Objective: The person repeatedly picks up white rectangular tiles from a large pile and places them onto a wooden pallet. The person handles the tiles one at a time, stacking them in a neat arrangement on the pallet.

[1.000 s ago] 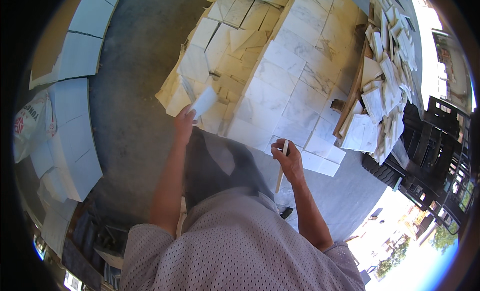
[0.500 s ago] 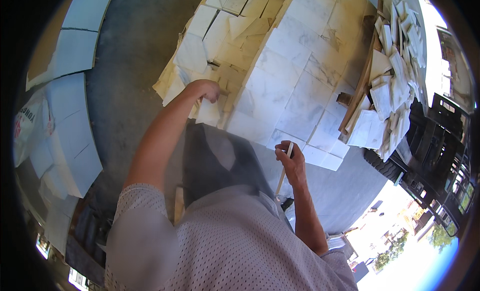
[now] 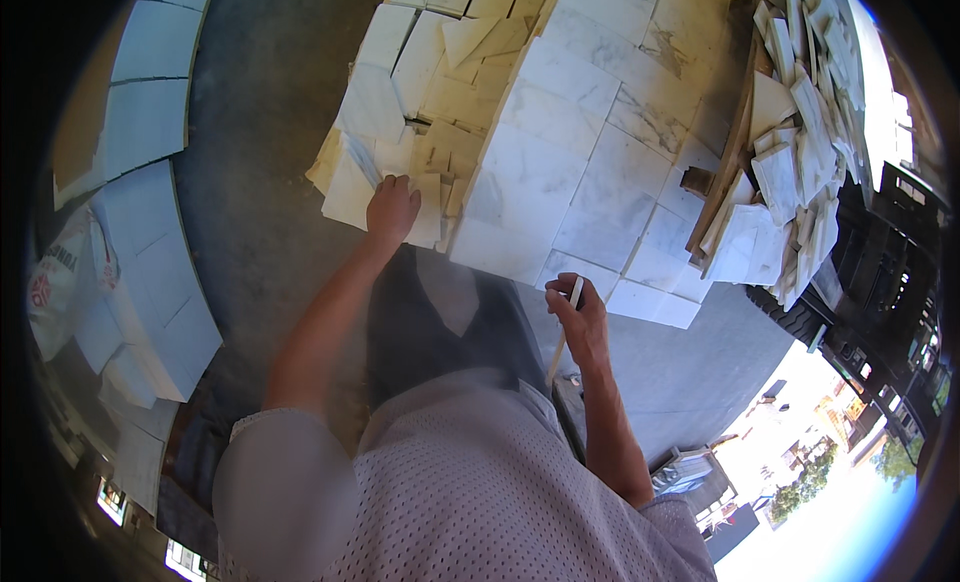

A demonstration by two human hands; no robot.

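My left hand (image 3: 395, 208) is at the near end of a stack of cut marble pieces (image 3: 372, 104), its fingers bent over a pale marble piece (image 3: 428, 210). The fingertips' grip on it is partly hidden. Close to the near edge of the veined marble tiles (image 3: 538, 187), my right hand (image 3: 588, 327) is closed around a thin pale strip (image 3: 577, 293). The strip is nearly edge-on and its lower end slants down toward my waist.
Broken marble slabs (image 3: 785, 172) lean in a heap beside a wooden board (image 3: 728, 172) on the right. A dark machine with a tyre (image 3: 785, 317) stands beyond them. More pale tile stacks (image 3: 150, 252) and a white printed bag (image 3: 62, 282) are on the left, across the grey floor (image 3: 260, 112).
My left hand has drawn slightly back and left, from over the loose pieces down onto the near marble piece. My right hand still holds the strip and has barely moved.
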